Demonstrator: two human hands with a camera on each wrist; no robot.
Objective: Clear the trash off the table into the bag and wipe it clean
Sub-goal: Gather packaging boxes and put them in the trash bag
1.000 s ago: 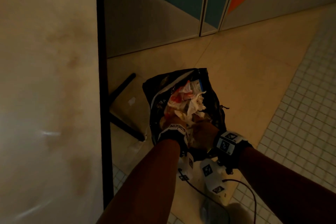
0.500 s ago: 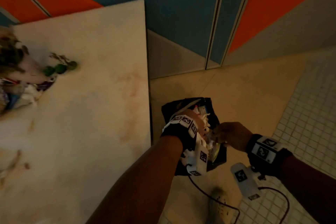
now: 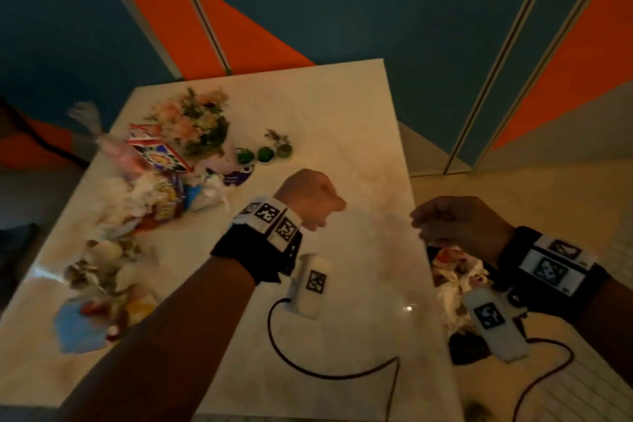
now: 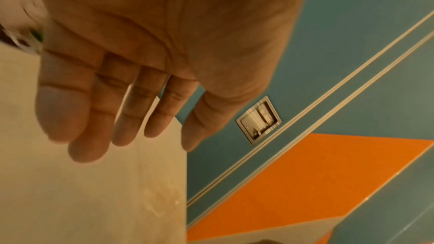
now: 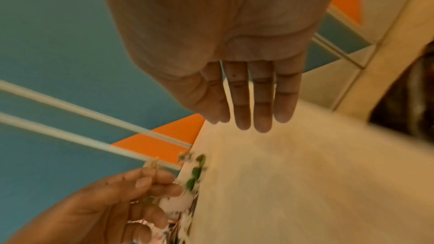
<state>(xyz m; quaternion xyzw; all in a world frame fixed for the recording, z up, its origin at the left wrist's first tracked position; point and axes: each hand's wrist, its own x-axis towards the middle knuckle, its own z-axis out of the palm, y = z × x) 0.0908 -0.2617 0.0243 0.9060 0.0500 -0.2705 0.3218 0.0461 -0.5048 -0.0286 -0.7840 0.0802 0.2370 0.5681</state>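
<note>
trash [image 3: 147, 195] litters the table [image 3: 342, 147] – wrist views show left hand [image 4: 131, 66] and right hand [image 5: 237, 66] seemingly slack, empty.

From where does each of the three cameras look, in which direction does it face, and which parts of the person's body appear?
Head: above, facing down at the table; both forearms, left hand, right hand.
Left wrist: along the open left palm toward the table edge and wall.
Right wrist: along the open right hand over the table; left hand's fingers low left.
Shared: table, blue-orange wall.
</note>
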